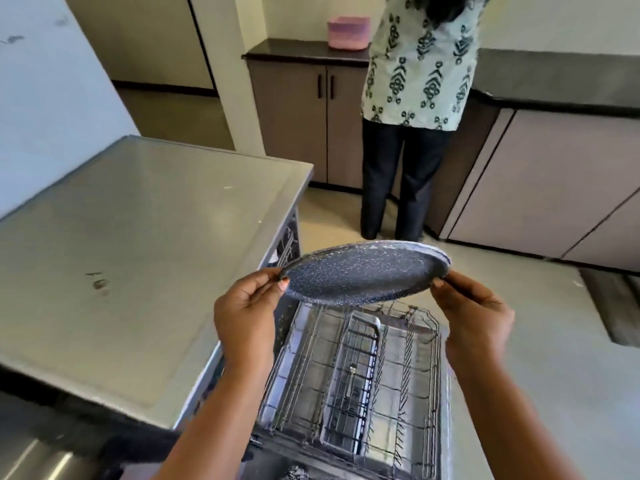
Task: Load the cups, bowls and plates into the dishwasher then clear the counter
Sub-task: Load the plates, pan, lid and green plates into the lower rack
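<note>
Head view: a speckled dark plate (363,271) is held tilted above the pulled-out dishwasher rack (353,375); the left grip (244,306) pinches its rim at 9 o'clock, the right grip (474,313) at 3 o'clock. A steel worktop (138,237) lies at the rack's 9 o'clock.

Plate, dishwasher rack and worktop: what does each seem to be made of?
The plate looks like glazed stoneware or melamine, unclear which: dark, white speckles, soft sheen. The dishwasher rack is likely coated metal: thin grey wires. The worktop is probably brushed stainless steel: flat grey, dull reflections.

plate (363,271) above rack (353,375), counter (121,254) left
</note>
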